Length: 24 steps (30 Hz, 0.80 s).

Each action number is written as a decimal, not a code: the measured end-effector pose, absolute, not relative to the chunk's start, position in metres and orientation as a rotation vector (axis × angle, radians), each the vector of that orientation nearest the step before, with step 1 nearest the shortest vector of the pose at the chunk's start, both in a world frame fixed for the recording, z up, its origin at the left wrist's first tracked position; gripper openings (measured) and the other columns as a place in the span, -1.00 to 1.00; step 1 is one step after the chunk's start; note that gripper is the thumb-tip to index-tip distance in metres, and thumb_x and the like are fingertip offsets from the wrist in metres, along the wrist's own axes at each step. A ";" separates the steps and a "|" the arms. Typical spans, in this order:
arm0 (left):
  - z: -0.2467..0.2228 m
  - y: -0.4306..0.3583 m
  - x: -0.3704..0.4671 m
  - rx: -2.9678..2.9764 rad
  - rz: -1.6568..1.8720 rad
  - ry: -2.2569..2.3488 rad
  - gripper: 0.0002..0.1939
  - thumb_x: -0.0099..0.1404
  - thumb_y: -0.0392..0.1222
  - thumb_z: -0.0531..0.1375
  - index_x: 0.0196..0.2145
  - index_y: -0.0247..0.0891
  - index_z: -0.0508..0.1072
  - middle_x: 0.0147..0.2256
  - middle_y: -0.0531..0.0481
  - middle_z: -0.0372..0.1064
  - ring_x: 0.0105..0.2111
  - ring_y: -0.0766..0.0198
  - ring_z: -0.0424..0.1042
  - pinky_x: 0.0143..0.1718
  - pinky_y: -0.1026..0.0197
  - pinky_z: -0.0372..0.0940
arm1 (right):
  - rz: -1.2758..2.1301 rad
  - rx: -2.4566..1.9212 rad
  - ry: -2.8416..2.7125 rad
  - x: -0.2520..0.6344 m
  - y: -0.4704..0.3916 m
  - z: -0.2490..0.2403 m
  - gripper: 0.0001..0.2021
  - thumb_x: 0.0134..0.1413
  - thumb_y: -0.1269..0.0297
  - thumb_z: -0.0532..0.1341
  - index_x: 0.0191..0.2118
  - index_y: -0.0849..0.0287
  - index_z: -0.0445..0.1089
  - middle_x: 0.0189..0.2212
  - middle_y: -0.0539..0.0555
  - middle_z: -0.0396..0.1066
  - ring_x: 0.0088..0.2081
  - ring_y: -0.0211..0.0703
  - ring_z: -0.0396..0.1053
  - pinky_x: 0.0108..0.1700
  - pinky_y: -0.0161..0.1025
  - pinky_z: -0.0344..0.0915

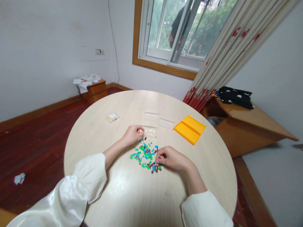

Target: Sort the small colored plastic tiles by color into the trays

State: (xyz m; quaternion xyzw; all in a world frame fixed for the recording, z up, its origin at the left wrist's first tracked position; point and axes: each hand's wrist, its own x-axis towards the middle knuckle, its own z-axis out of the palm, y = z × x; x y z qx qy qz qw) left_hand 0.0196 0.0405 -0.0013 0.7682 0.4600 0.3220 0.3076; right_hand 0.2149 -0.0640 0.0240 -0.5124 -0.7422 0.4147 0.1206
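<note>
Clear boxes point(166, 123) and yellow tray point(189, 130) lie beyond bricks point(148, 152).

Round table point(113, 201) bears scattered green, blue and brown pieces point(147, 151). Left hand point(133, 135) at left end of clear tray point(154, 135) (pale pieces point(150, 131) inside); right hand point(171, 157) at the scatter's right edge, grip on any piece unconfirmed.

Daylight thru window point(157, 34) beyond counter point(132, 201), panes brightest, slightly washed out. Counter evenly lit, w/ soft shadows by both forearms point(115, 152); shiny highlights on L sleeve point(63, 192). Floor point(42, 135) left of counter dim. Wide-angle distortion: lines lean/stretch toward frame edges, esp. R of counter. Small bricks point(151, 155) on counter a bit soft, fine detail n/a.
</note>
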 end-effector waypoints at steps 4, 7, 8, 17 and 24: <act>-0.009 0.045 0.022 2.048 0.872 1.249 -0.74 0.10 -0.27 0.09 -0.35 -0.42 0.54 -0.70 0.18 0.05 -0.64 0.41 0.04 -0.53 0.32 -0.03 | 1.245 -1.498 -2.129 0.218 -0.065 0.026 -0.82 -0.08 0.42 0.13 -0.50 0.27 0.48 -0.65 -0.08 0.17 -0.55 -0.35 0.08 -0.49 -0.39 0.00; -0.012 0.046 0.022 2.059 0.894 1.252 -0.69 0.12 -0.24 0.10 -0.25 -0.42 0.53 -0.69 0.17 0.09 -0.64 0.40 0.05 -0.51 0.32 -0.01 | 1.230 -1.543 -2.150 0.218 -0.066 0.029 -0.82 -0.14 0.48 0.14 -0.46 0.26 0.51 -0.66 -0.10 0.12 -0.56 -0.36 0.04 -0.51 -0.39 -0.03; -0.012 0.046 0.021 2.058 0.900 1.252 -0.69 0.13 -0.23 0.10 -0.23 -0.41 0.53 -0.68 0.17 0.10 -0.63 0.40 0.05 -0.51 0.32 -0.01 | 1.228 -1.558 -2.159 0.218 -0.066 0.029 -0.81 -0.16 0.50 0.14 -0.45 0.26 0.52 -0.67 -0.11 0.11 -0.57 -0.37 0.04 -0.52 -0.40 -0.04; 0.005 0.027 0.021 2.126 0.904 1.224 -0.79 0.18 -0.19 0.13 -0.50 -0.33 0.49 -0.70 0.17 0.10 -0.63 0.41 0.07 -0.51 0.31 -0.02 | 1.206 -1.520 -2.201 0.213 -0.065 0.029 -0.82 -0.16 0.52 0.13 -0.50 0.25 0.50 -0.66 -0.11 0.11 -0.56 -0.37 0.04 -0.51 -0.41 -0.02; 0.012 0.015 0.021 2.232 0.864 1.186 -0.78 0.18 -0.22 0.15 -0.57 -0.33 0.43 -0.69 0.16 0.13 -0.62 0.42 0.11 -0.41 0.30 0.04 | 1.183 -1.543 -2.244 0.213 -0.066 0.030 -0.84 -0.16 0.51 0.13 -0.53 0.25 0.45 -0.66 -0.11 0.09 -0.57 -0.39 0.03 -0.52 -0.42 -0.02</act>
